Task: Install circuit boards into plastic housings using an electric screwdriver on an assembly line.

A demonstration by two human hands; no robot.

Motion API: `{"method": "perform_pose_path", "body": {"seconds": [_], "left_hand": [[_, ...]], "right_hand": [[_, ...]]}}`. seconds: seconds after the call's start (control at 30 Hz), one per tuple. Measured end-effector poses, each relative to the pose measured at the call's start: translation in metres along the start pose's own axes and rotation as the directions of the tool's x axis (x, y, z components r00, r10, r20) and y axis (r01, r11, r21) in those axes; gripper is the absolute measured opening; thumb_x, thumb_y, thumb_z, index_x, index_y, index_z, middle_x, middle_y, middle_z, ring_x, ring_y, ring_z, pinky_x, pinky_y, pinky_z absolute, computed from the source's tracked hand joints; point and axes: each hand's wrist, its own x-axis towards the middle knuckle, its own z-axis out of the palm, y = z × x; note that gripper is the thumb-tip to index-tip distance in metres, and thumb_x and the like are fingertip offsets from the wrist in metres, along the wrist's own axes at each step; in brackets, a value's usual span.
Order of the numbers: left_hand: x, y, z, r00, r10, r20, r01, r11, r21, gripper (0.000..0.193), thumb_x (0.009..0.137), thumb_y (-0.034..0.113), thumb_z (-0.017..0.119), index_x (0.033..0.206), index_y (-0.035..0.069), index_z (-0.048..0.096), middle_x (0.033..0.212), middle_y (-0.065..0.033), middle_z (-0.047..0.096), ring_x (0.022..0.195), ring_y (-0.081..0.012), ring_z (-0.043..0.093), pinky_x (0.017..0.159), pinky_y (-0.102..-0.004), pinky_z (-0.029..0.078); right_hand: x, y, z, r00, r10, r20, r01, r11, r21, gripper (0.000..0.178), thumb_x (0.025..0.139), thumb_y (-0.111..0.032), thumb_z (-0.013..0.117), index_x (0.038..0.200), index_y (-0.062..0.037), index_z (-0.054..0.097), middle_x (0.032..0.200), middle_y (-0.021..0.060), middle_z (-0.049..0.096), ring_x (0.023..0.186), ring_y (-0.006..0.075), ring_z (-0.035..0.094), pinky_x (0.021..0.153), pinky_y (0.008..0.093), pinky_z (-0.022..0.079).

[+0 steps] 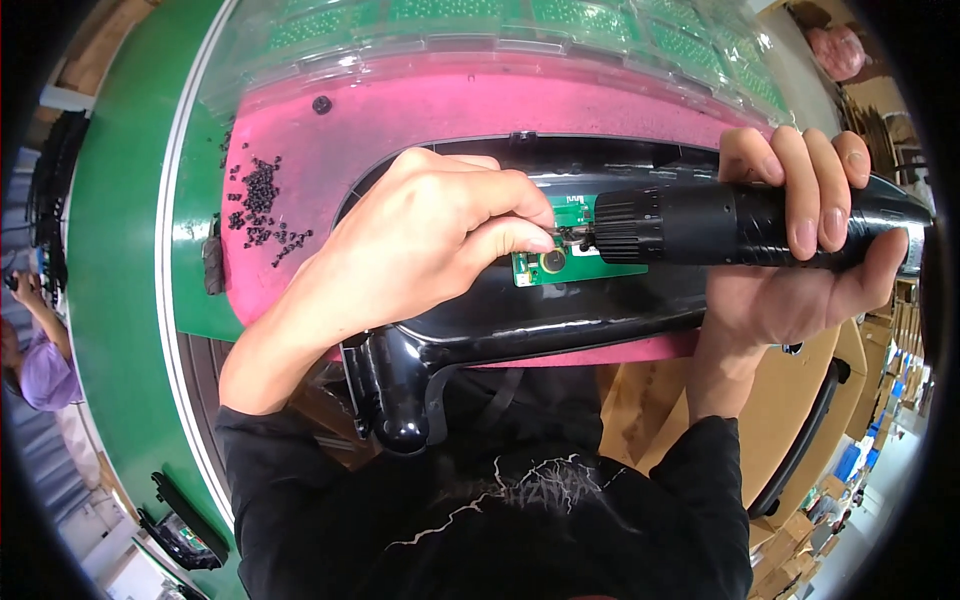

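Note:
My right hand is wrapped round a black electric screwdriver, held almost level with its tip pointing left. My left hand pinches thumb and forefinger together at the screwdriver's bit; a small dark piece, perhaps a screw, shows between them. Behind the bit and partly hidden by the screwdriver, a green circuit board with a round component lies in a glossy black plastic housing. The housing has a rounded arm at its lower left.
A pink mat lies under the housing on a green table. Small black screws are heaped at its left. Clear trays with green boards stand at the back. Cardboard is at the right; another person is far left.

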Motion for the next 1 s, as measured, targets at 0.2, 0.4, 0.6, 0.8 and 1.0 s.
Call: {"method": "perform_pose_path", "body": {"seconds": [0.2,0.4,0.6,0.8,1.0], "left_hand": [[0.003,-0.003,0.0,1.0,-0.019,-0.003,0.019,1.0,0.02,0.015,0.08,0.009,0.076,0.088,-0.002,0.068,0.079,-0.0106,0.071,0.07,-0.0233,0.07,0.062,-0.0298,0.054],[0.013,-0.002,0.004,1.0,-0.017,-0.014,0.016,0.998,-0.054,0.015,0.08,0.008,0.076,0.088,-0.002,0.068,0.08,-0.0126,0.07,0.072,-0.0249,0.07,0.062,-0.0324,0.054],[0.016,-0.01,0.006,0.985,0.126,-0.116,-0.128,0.992,-0.009,0.014,0.08,0.007,0.075,0.087,-0.003,0.068,0.083,-0.013,0.071,0.075,-0.0261,0.07,0.062,-0.0347,0.054],[0.018,-0.004,-0.001,0.99,0.132,-0.057,-0.115,0.966,0.233,0.012,0.077,0.0,0.075,0.085,-0.002,0.067,0.082,-0.0098,0.072,0.078,-0.0233,0.071,0.072,-0.0312,0.056],[0.013,-0.007,0.002,0.936,-0.017,-0.353,0.048,0.996,0.08,0.009,0.095,0.002,0.061,0.088,-0.003,0.062,0.078,-0.0082,0.066,0.074,-0.0142,0.063,0.069,-0.0265,0.051]], "right_hand": [[0.001,0.008,-0.004,0.999,-0.036,-0.023,0.034,0.996,-0.08,0.039,0.086,-0.037,0.073,0.104,-0.0099,0.051,0.075,-0.0071,0.054,0.069,0.0059,0.053,0.101,0.0371,0.027],[0.001,0.0,-0.013,0.999,-0.033,0.023,0.035,0.995,-0.09,0.041,0.084,-0.038,0.075,0.106,-0.0114,0.051,0.076,-0.0074,0.055,0.071,0.0063,0.055,0.105,0.0395,0.025],[0.004,0.006,-0.024,1.0,0.005,0.02,-0.003,0.994,-0.105,0.045,0.082,-0.042,0.076,0.106,-0.0132,0.051,0.078,-0.0079,0.055,0.073,0.007,0.055,0.109,0.0411,0.023],[0.003,0.019,-0.019,0.999,-0.006,-0.033,0.011,0.985,0.169,0.043,0.084,-0.043,0.073,0.106,-0.0136,0.052,0.078,-0.0079,0.054,0.072,0.0061,0.052,0.104,0.0397,0.027],[0.002,0.007,-0.026,0.996,0.051,0.079,-0.031,0.972,-0.233,0.04,0.086,-0.038,0.071,0.109,-0.0109,0.052,0.076,-0.0054,0.052,0.067,0.0073,0.048,0.083,0.03,0.035]]}}
